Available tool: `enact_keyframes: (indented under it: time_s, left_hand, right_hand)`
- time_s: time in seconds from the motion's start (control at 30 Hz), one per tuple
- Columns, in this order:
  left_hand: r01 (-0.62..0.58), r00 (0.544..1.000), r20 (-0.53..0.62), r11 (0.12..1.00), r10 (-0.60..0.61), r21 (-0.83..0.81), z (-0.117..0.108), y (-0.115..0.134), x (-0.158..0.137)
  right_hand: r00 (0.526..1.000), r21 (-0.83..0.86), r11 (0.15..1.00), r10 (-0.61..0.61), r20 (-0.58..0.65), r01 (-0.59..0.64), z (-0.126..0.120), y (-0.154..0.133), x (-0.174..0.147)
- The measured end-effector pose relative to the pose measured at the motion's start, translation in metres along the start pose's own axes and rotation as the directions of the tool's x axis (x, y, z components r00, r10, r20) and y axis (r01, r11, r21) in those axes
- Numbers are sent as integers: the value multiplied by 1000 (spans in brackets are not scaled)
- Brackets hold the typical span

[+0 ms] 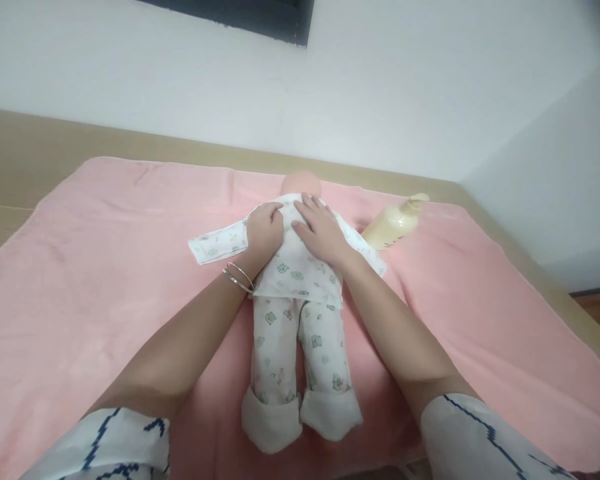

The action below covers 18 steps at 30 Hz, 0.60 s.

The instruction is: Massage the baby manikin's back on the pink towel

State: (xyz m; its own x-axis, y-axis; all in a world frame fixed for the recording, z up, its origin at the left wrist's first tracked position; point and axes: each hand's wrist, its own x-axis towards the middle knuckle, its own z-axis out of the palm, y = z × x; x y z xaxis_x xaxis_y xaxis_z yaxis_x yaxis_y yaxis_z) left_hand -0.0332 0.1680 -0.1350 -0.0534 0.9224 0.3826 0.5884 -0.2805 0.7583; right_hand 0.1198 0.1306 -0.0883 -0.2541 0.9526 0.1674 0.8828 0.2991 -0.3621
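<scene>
While two white sleeves (125,437) with dark-blue marks fill the frame's lower corners, one doll (297,287) lies at the centre on one pink blanket (105,280), its two white trouser legs (275,347), dotted with small greenish prints, ending in two plain turned-up cuffs (273,421). Two bangles (237,283) sit behind the left hand (265,233), which curls on the matching top (300,272); whether it grips cloth I cannot tell. The right hand (323,230) rests there, spread out. Right of centre, one cream bottle (393,228) leans; farthest shows the doll's round, peach-coloured head (303,181).
</scene>
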Motion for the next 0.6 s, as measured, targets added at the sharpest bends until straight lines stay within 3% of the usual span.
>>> enact_keyframes:
  time_s: [0.17, 0.37, 0.5, 0.6]
  left_hand:
    - [4, 1000, -12, 1000, -5, -26, 0, 0, 0]
    - [14, 1000, -10, 999, -14, -37, 1, -2, 2]
    - [25, 1000, 11, 999, -25, -41, 0, -3, 2]
    - [19, 999, 38, 1000, -19, 14, -2, 0, 2]
  right_hand:
    - [1000, 22, 1000, 0, 20, -1, -6, 14, 4]
    - [984, -200, 964, 159, -84, -172, 10, -30, -17]
    - [997, -259, 964, 35, -75, -54, 18, -56, -35]
    - [1000, -190, 982, -4, -25, -1, 14, -55, -33]
